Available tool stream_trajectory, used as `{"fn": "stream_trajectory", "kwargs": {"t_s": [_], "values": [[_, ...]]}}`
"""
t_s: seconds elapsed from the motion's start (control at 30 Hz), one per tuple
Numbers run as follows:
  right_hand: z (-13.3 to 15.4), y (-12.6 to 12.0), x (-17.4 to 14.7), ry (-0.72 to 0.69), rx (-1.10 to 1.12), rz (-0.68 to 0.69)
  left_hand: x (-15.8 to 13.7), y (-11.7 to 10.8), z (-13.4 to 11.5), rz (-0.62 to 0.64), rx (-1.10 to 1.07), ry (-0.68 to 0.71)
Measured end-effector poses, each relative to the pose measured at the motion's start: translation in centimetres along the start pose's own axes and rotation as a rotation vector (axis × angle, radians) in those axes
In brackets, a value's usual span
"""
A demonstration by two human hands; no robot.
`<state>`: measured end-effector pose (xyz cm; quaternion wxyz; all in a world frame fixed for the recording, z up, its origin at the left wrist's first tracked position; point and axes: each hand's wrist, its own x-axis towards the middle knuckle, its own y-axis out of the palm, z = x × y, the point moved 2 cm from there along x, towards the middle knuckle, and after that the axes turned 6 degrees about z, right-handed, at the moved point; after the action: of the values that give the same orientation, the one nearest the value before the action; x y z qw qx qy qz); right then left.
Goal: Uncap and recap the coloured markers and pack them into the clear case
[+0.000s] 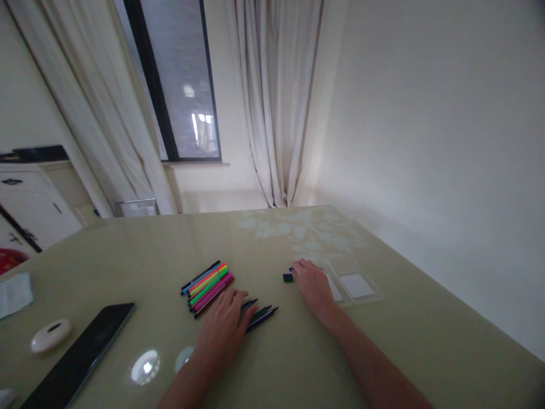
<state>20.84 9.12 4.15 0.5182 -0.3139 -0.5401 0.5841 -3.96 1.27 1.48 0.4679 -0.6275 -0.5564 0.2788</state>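
My left hand [225, 318] lies palm down over dark uncapped felt-tip markers [263, 320], their tips pointing right. Its thumb and forefinger are apart, with one dark marker [249, 304] showing between them; the other fingers are partly hidden. Just beyond this hand is a row of capped markers [209, 287] in pink, green, yellow, orange, blue and black. My right hand [313, 284] has its fingertips closed on a small blue-purple marker cap [291, 268], low at the table. A dark green cap [288, 278] stands right beside those fingertips.
An open clear plastic case [357, 286] with white paper lies behind my right hand. On the left are a black tablet or phone [80, 355], a white oval object [51, 335] and a pale cloth [15, 294]. A wall [447, 170] borders the table's right side.
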Motion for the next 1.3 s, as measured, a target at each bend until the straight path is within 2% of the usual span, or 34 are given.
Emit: {"fn": "stream_trajectory", "kwargs": {"t_s": [0.23,0.4,0.5,0.63,0.73,0.83,0.97,1.07,1.17,1.3], "values": [[0.7,0.6,0.3,0.021,-0.011,0.093,-0.6,0.4,-1.8,0.134,-0.187,0.119],[0.8,0.5,0.2,0.016,-0.109,0.105,-0.4,0.6,-2.0,0.130,-0.229,0.102],[0.9,0.4,0.1,-0.007,-0.160,0.101,0.2,-0.3,-0.5,0.016,-0.154,0.028],[1.0,0.6,0.0,-0.023,-0.140,0.102,0.5,-2.1,2.4,-0.152,0.126,-0.151],[0.9,0.6,0.1,-0.032,-0.106,0.110,0.3,-2.9,3.6,-0.135,0.291,-0.272],[1.1,0.0,-0.1,-0.026,-0.086,0.058,0.4,-3.0,3.8,-0.066,0.281,-0.305],[2.6,-1.2,-1.3,-0.113,0.023,-0.060,0.9,-2.6,2.8,-0.058,0.143,-0.189],[4.6,-1.4,-2.7,-0.349,0.145,-0.106,1.0,-1.8,1.2,-0.074,-0.005,-0.016],[6.2,-0.8,-3.8,-0.552,0.156,-0.101,0.5,-1.0,-0.5,-0.090,-0.093,0.133],[6.5,0.0,-4.2,-0.581,0.162,-0.112,-0.3,-0.9,-1.9,-0.066,-0.088,0.203]]}}
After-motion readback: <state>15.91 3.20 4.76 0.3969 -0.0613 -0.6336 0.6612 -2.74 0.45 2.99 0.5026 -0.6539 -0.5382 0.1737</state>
